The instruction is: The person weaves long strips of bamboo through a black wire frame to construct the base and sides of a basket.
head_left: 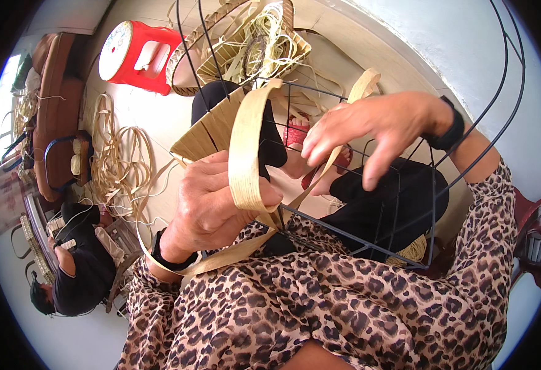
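A pale tiled floor (153, 111) runs to a light wall at the upper right. On it lie loose coils of tan weaving strips (119, 163), a red plastic stool (136, 55) tipped on its side, and a partly woven basket (255, 46) stuffed with more strips. At the lower left a second person in a black top (76, 265) sits bent over their own work, near a brown cushioned chair (58, 92).

The wearer, in a leopard-print garment (320, 308), holds a black wire frame (357, 203) across the lap. A wide, flat tan strip (246, 148) arches up over the frame's near edge. The left hand (212, 206) grips this strip, thumb pressed on its face and fingers curled behind, pinching it against the wire. The strip's lower end trails down under the left wrist. The right hand (369, 132) hovers over the frame, fingers spread and drooping, its fingertips touching a narrower strip (344, 132) that slants up past the palm. Woven tan panels (209, 132) already cover part of the frame just behind the left hand.
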`<action>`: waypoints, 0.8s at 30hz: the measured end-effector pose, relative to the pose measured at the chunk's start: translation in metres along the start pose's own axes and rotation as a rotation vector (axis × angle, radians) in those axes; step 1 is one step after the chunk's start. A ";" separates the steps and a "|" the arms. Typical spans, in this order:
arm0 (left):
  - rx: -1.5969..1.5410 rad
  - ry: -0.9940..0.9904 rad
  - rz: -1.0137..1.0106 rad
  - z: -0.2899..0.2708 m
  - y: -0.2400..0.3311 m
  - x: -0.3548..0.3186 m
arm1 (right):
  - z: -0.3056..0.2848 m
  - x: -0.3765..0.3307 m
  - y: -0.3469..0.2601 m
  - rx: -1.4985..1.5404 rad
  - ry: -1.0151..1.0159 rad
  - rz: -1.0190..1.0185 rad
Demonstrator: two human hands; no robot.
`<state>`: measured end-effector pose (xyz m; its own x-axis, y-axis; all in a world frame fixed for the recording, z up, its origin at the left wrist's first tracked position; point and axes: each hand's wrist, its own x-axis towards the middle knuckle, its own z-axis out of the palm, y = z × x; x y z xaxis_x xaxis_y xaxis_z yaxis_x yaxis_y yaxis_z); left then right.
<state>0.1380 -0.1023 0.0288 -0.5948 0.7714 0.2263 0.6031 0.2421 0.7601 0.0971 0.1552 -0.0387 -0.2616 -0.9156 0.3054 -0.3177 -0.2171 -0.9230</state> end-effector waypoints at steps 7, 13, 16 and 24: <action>0.015 0.018 -0.001 -0.004 -0.003 -0.011 | -0.012 -0.013 0.002 0.123 0.185 0.568; 0.037 -0.001 0.043 -0.003 -0.004 -0.008 | -0.074 -0.284 -0.028 -1.019 1.056 1.377; 0.021 0.009 0.056 -0.001 -0.009 -0.007 | -0.073 -0.397 -0.055 -1.378 0.911 2.156; 0.071 -0.011 0.003 -0.007 -0.009 -0.007 | -0.048 -0.092 -0.031 -0.164 0.478 0.652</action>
<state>0.1329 -0.1135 0.0243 -0.5875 0.7783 0.2217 0.6411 0.2804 0.7144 0.0872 0.2621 -0.0267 -0.7872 -0.5901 -0.1790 -0.0875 0.3942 -0.9149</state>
